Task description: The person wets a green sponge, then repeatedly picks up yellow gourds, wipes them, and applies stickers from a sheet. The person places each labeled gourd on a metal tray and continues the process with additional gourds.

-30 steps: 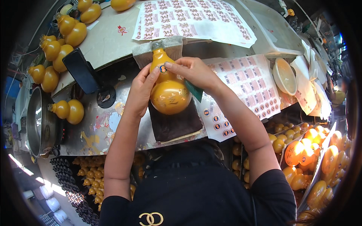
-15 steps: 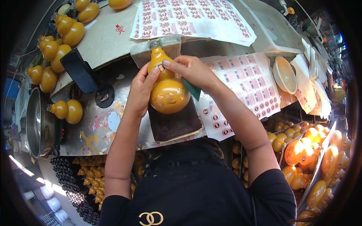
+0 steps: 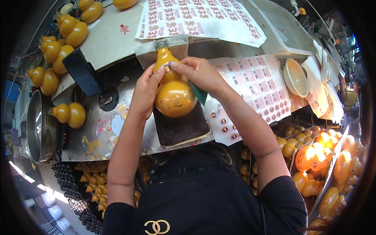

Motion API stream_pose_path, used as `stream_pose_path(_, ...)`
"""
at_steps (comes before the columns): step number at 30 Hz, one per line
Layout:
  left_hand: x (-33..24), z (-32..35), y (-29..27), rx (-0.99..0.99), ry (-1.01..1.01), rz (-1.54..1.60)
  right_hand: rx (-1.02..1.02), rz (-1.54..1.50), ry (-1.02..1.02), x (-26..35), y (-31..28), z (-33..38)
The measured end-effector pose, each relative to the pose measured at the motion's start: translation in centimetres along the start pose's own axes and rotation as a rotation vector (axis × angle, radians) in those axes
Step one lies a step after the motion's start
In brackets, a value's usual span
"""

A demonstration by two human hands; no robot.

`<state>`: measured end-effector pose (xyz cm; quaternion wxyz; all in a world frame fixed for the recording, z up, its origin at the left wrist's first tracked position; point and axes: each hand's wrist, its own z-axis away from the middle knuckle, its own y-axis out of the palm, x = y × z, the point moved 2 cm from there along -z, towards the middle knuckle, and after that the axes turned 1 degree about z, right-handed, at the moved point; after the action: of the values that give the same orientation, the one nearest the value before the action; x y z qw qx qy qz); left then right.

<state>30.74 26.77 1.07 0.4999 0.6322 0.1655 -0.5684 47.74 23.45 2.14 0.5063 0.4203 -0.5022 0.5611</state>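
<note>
A glossy yellow gourd-shaped bottle (image 3: 177,98) with a clear glass neck lies on a dark cloth pad (image 3: 178,131), gold characters on its wide lower bulb. Round its left side my left hand (image 3: 147,92) is closed, thumb tip at the edge of a small round orange-and-blue sticker (image 3: 167,68) on the upper bulb. From the right, my right hand (image 3: 200,75) grips the bottle, its thumb touching the sticker's other edge. A flat green piece (image 3: 199,94) sticks out beneath the right palm; how it is held is hidden. Fingertips behind the bottle are out of sight.
Sticker sheets (image 3: 254,84) lie right of the bottle; printed sheets (image 3: 203,19) lie beyond. A phone (image 3: 81,72) on a stand, a metal pan (image 3: 38,129) and several gourd bottles (image 3: 77,34) occupy the left. At right are a bowl (image 3: 296,78) and crates of gourds (image 3: 313,156).
My left thumb has slid slightly left along the sticker, showing more of it. The bottle has shifted a little, and both hands keep their grip.
</note>
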Motion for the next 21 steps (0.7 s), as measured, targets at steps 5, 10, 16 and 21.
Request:
stream_pose_path(5, -0.09, 0.10, 0.20, -0.032, 0.009, -0.059, 0.043, 0.005, 0.032, 0.05, 0.07, 0.09)
stream_pose_path(10, -0.48, 0.16, 0.44, -0.002, -0.009, -0.051, 0.110, 0.010, 0.001, -0.66, -0.40, -0.54)
stream_pose_path(16, -0.50, 0.01, 0.34, -0.028, 0.001, -0.097, 0.101, 0.073, 0.011, 0.16, -0.06, -0.59)
stream_pose_path(21, 0.07, -0.19, -0.05, -0.022, 0.047, -0.177, 0.128, 0.079, 0.028, -0.25, -0.11, -0.75)
